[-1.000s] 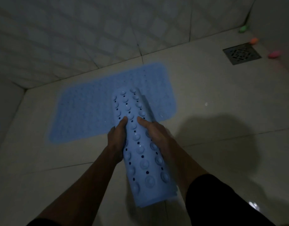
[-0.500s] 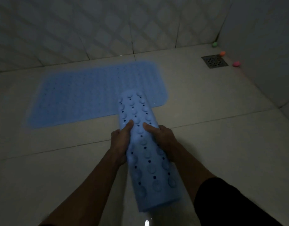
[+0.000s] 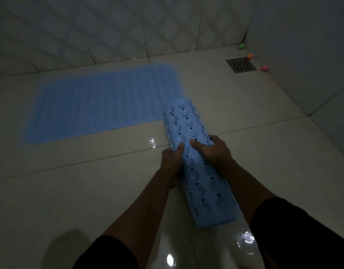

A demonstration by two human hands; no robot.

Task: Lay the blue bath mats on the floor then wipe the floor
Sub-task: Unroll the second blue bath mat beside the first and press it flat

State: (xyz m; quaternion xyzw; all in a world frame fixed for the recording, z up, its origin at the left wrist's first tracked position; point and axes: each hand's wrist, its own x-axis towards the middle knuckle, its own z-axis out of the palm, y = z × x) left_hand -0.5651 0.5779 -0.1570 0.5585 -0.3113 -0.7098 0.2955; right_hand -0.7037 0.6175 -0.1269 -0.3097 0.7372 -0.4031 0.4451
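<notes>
One blue bath mat (image 3: 101, 101) lies flat on the pale tiled floor along the back wall. A second blue bath mat (image 3: 202, 171), rolled up with suction cups and holes facing out, is held above the floor in front of me. Its far end overlaps the flat mat's near right corner in the view. My left hand (image 3: 172, 159) grips the roll's left side and my right hand (image 3: 213, 150) grips its right side, both near the middle of the roll.
A square metal floor drain (image 3: 241, 65) sits at the back right by the wall corner. Small green (image 3: 241, 46), orange (image 3: 250, 55) and pink (image 3: 264, 68) objects lie along the right wall. The floor tiles are glossy with wet-looking glints. Walls close in behind and on the right.
Both hands have carried the rolled mat rightward and nearer to me, off the middle of the flat mat toward its right end. The view has swung left and up.
</notes>
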